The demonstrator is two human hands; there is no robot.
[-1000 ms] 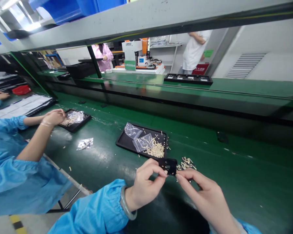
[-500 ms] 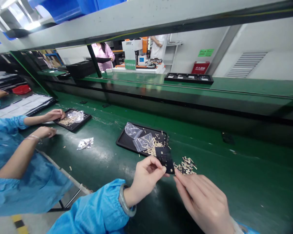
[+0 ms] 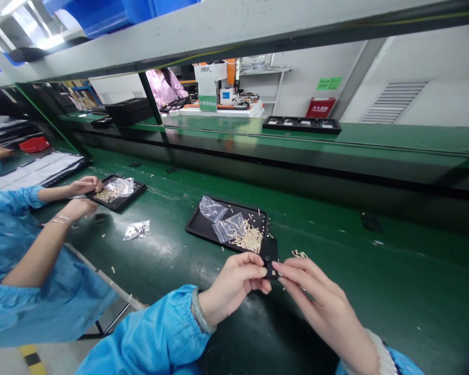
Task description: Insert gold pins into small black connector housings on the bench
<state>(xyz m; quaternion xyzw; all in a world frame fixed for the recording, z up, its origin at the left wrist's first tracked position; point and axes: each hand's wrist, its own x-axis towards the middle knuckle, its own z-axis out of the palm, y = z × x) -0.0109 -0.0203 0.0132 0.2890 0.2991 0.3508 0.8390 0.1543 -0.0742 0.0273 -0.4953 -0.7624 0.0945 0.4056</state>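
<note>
My left hand (image 3: 232, 281) pinches a small flat black plate (image 3: 272, 251) between thumb and fingers; little pale squares show on its surface. At the plate's lower right edge are the fingertips of my right hand (image 3: 322, 299), drawn close together; whatever lies between them is too small or hidden to make out. Just beyond stands a black tray (image 3: 201, 229) holding a heap of short beige strips (image 3: 250, 237) and two clear plastic bags (image 3: 230, 228). A small pile of dark and beige bits (image 3: 299, 253) is mostly hidden behind my right hand.
To the left, a co-worker's hands (image 3: 84, 195) work at another black tray (image 3: 121, 203) of strips. A small clear bag (image 3: 136, 229) lies between the trays. A dark flat piece (image 3: 370, 221) rests right. Behind runs a raised green shelf (image 3: 226, 124) with a black tray (image 3: 301, 125).
The black plate has turned more upright in my left hand, uncovering more strips. My right hand has shifted slightly up, covering more of the pile behind it. The far person's dark tray has been lowered.
</note>
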